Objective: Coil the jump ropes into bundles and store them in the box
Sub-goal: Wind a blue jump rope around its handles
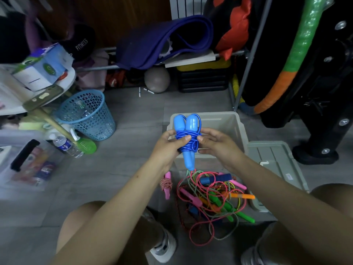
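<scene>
Wrapped blue plastic-handled jump rope bundle (186,138) pinched by left hand (168,145) and right hand (217,145) above open grey plastic box (239,127); probably finishing coil, next lower it inside.

Head-worn view, downward, close over hands (193,148)

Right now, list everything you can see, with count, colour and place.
blue jump rope: one, blue, coiled, held above the box
box: one, grey, open, on floor ahead
lid: one, grey, right of box
loose jump ropes: tangled pile, pink, green, orange, blue, on floor near feet
pink bundle: one, left of pile
basket: one, blue mesh, left
water bottle: one, clear, lying left
ball: one, grey, under rack
left hand: grips bundle
right hand: pinches bundle
</scene>
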